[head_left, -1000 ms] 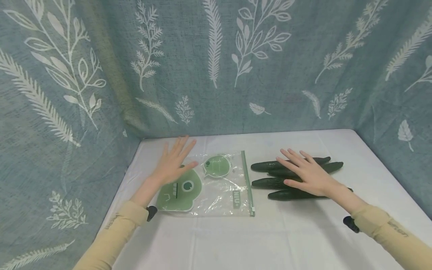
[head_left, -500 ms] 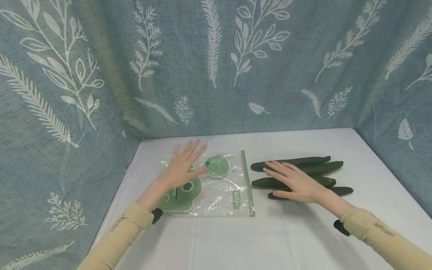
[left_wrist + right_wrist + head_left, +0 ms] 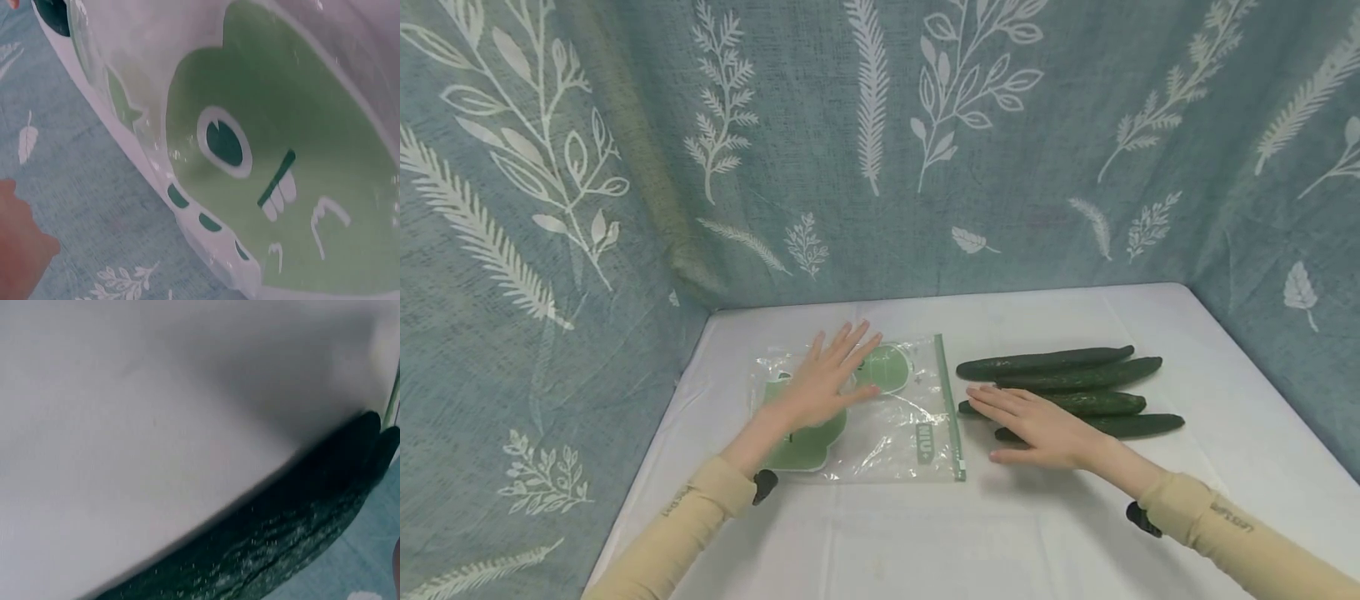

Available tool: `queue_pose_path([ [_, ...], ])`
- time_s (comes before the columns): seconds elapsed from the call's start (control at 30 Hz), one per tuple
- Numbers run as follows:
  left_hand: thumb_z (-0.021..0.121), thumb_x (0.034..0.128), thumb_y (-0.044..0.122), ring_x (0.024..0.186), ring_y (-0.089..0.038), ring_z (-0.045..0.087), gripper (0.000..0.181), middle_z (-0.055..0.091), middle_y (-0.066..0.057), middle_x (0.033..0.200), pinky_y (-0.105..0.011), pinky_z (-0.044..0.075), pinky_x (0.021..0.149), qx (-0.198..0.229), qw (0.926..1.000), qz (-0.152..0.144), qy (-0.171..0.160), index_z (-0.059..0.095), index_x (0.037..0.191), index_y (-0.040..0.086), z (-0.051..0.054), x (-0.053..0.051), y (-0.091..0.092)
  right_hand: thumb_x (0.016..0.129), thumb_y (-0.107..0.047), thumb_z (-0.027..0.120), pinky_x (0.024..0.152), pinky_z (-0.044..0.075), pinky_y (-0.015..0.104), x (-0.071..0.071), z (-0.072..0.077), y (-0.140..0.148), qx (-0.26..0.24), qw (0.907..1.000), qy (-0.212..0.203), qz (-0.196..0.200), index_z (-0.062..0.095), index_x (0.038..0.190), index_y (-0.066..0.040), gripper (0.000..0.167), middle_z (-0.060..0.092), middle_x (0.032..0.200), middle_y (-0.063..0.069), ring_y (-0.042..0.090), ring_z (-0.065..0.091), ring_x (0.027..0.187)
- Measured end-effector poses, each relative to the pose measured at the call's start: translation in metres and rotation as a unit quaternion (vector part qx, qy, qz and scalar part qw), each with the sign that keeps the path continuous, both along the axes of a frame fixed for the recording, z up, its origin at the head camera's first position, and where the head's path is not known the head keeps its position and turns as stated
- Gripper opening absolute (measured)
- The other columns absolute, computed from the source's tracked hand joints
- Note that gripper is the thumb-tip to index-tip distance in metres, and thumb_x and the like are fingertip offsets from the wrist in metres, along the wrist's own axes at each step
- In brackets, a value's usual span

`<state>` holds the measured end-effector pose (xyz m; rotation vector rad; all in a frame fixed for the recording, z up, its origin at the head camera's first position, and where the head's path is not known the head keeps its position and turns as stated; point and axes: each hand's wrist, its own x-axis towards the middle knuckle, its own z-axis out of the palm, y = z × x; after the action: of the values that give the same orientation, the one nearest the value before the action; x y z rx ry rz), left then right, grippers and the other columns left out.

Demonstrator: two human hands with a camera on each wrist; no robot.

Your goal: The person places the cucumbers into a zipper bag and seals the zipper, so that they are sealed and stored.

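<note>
A clear zip bag (image 3: 887, 425) with green cartoon prints lies flat on the table, its green zip strip (image 3: 951, 408) on the right side. Over the bag's left part is my left hand (image 3: 823, 383), fingers straight and spread; it holds nothing. The bag's large green print (image 3: 281, 94) fills much of the left wrist view. Several dark green cucumbers (image 3: 1097, 404) lie side by side to the right of the bag. My right hand (image 3: 1045, 425), fingers extended, is over the left ends of the nearer ones and hides part of them. A cucumber (image 3: 250, 544) crosses the right wrist view.
A white cloth covers the table (image 3: 910, 533). Blue-green curtains (image 3: 850, 242) with white leaf patterns hang behind it and at both sides. Dark wrist cameras sit under both cuffs.
My left hand has moved right and slightly toward me over the bag. My right hand has moved left and toward me, uncovering more of the cucumbers. The bag and cucumbers have stayed in place.
</note>
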<state>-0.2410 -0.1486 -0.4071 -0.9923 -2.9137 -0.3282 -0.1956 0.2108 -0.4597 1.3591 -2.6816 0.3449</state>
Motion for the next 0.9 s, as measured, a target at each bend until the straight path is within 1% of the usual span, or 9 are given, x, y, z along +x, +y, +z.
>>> queue_pose_path([
  [0.17,0.046,0.0935,0.055,0.149,-0.024,-0.002,0.074,-0.002,0.004,0.161,-0.053,-0.005,0.119,0.011,0.9997,-0.016,-0.015,0.012,0.153,0.027,-0.007,0.004,0.009,0.090,-0.051,0.055,0.111,0.034,0.047,0.005,-0.005,-0.004,0.010,0.9999,-0.003,0.000,0.038,0.145,-0.009,0.071,0.035,0.153,0.003,0.027,0.037,0.138],
  [0.3,0.045,0.0934,0.056,0.149,-0.026,0.001,0.074,0.003,0.002,0.162,-0.055,-0.002,0.119,0.024,0.9988,-0.034,-0.027,0.015,0.153,0.025,-0.014,0.006,0.016,0.091,-0.052,0.054,0.110,0.035,0.047,0.010,-0.006,-0.007,0.022,0.9995,-0.024,-0.003,0.037,0.146,-0.011,0.071,0.036,0.153,0.004,0.027,0.037,0.138],
  [0.37,0.045,0.0934,0.057,0.149,-0.028,0.004,0.075,0.005,-0.001,0.162,-0.056,0.000,0.119,0.023,0.9983,-0.044,-0.032,0.015,0.153,0.023,-0.017,0.008,0.020,0.091,-0.052,0.053,0.110,0.035,0.047,0.012,-0.006,-0.009,0.028,0.9989,-0.037,-0.002,0.036,0.146,-0.012,0.071,0.036,0.152,0.005,0.027,0.038,0.138],
  [0.47,0.043,0.0931,0.059,0.148,-0.028,0.006,0.076,0.008,-0.004,0.161,-0.056,0.003,0.119,0.010,0.9975,-0.058,-0.039,0.014,0.153,0.022,-0.023,0.010,0.025,0.091,-0.053,0.052,0.110,0.036,0.046,0.014,-0.009,-0.010,0.040,0.9982,-0.046,-0.001,0.035,0.147,-0.012,0.071,0.038,0.152,0.005,0.027,0.039,0.138],
  [0.57,0.045,0.0929,0.058,0.148,-0.028,0.006,0.076,0.008,-0.004,0.161,-0.055,0.005,0.119,0.004,0.9964,-0.067,-0.053,0.015,0.153,0.021,-0.029,0.012,0.030,0.092,-0.054,0.049,0.110,0.037,0.044,0.015,-0.012,-0.012,0.051,0.9979,-0.040,0.002,0.037,0.145,-0.009,0.071,0.039,0.150,0.006,0.026,0.040,0.137],
  [0.7,0.048,0.0928,0.055,0.148,-0.032,0.010,0.076,0.012,-0.006,0.161,-0.057,0.007,0.118,0.010,0.9944,-0.075,-0.073,0.016,0.153,0.020,-0.035,0.015,0.037,0.093,-0.056,0.046,0.108,0.039,0.043,0.016,-0.017,-0.013,0.058,0.9981,-0.021,0.010,0.043,0.141,-0.006,0.069,0.044,0.147,0.008,0.027,0.043,0.134],
  [0.8,0.049,0.0933,0.052,0.147,-0.035,0.013,0.075,0.014,-0.009,0.160,-0.058,0.009,0.118,0.011,0.9919,-0.087,-0.092,0.017,0.152,0.017,-0.042,0.017,0.042,0.093,-0.056,0.046,0.108,0.040,0.044,0.016,-0.020,-0.015,0.060,0.9980,-0.009,0.015,0.046,0.139,-0.005,0.068,0.046,0.145,0.010,0.028,0.045,0.133],
  [0.9,0.049,0.0934,0.051,0.147,-0.034,0.012,0.075,0.014,-0.009,0.160,-0.056,0.009,0.118,0.012,0.9880,-0.097,-0.119,0.018,0.152,0.016,-0.048,0.018,0.047,0.093,-0.056,0.046,0.108,0.040,0.045,0.017,-0.022,-0.017,0.064,0.9979,-0.005,0.013,0.046,0.139,-0.006,0.068,0.047,0.145,0.010,0.028,0.045,0.133],
])
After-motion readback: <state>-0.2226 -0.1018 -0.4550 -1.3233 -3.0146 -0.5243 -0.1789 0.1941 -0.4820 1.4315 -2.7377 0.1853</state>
